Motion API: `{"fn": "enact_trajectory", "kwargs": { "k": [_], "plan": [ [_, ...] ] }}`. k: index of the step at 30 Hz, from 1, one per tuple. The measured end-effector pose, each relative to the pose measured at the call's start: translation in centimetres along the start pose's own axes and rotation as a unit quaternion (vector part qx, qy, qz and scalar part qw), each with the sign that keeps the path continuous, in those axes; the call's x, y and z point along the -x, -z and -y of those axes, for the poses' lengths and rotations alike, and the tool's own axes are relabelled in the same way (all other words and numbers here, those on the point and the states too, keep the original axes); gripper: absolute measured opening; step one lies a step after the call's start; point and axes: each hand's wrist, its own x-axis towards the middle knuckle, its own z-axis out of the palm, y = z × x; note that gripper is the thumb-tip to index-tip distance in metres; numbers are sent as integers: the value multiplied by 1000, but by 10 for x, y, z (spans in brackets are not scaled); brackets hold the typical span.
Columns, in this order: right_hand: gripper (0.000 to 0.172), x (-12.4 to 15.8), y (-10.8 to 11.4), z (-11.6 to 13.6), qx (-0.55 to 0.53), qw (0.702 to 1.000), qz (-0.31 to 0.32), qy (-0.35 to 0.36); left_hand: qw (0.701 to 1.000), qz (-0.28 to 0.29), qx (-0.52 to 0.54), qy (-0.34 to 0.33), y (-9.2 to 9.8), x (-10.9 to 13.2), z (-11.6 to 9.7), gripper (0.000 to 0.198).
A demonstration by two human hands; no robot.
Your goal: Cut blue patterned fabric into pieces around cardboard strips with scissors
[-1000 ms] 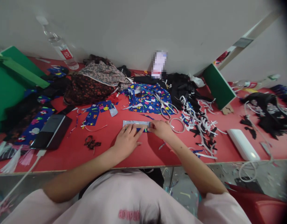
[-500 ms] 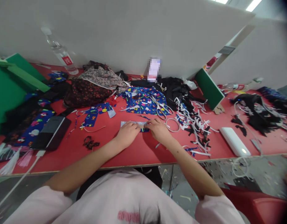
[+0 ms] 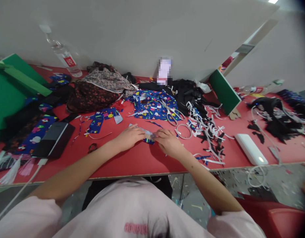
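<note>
Between my two hands lies a small blue patterned fabric piece with its pale underside partly turned up. My left hand presses its fingers on the left end of it, palm down near the table. The fingers of my right hand are closed on the other end, and its far edge is hidden beneath them. Just beyond lies a larger blue printed cloth, with white-handled scissors resting partly on it. A pale ring sits close to my right hand.
Fabric scraps and white strips are heaped to the right, near a white power bank. A dark power bank lies left. Behind stand a water bottle and a phone; green dividers flank the red table.
My left hand has shifted slightly left, and its forearm now covers part of the dark scrap. The fabric piece has turned to a slant, its right end lower. The view has tilted slightly.
</note>
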Motion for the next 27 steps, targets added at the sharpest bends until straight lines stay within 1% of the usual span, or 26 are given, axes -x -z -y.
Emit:
{"fn": "enact_trajectory", "kwargs": {
  "k": [5, 9, 14, 17, 19, 21, 24, 27],
  "plan": [
    [25, 1, 2, 3, 10, 998, 47, 28, 999, 32, 11, -32, 3, -2, 16, 44],
    [27, -1, 4, 6, 15, 999, 34, 23, 998, 44, 24, -50, 4, -6, 29, 45],
    [25, -4, -5, 3, -9, 999, 38, 34, 997, 24, 25, -75, 3, -11, 41, 41],
    [26, -2, -10, 3, -23, 999, 25, 35, 996, 4, 15, -86, 1, -12, 44, 36],
    [27, 0, -13, 4, -34, 998, 19, 40, 997, -2, 1, -79, 1, -11, 41, 34],
    [29, 1, -14, 6, -42, 998, 18, 43, 998, -6, -20, -60, 1, -7, 31, 34],
    [30, 3, -15, 7, -46, 998, 17, 36, 998, -21, -49, -20, -2, 3, 7, 37],
    [30, 3, -16, 8, -43, 998, 12, 36, 999, -9, -44, 5, -11, 14, -17, 43]
  ]
}}
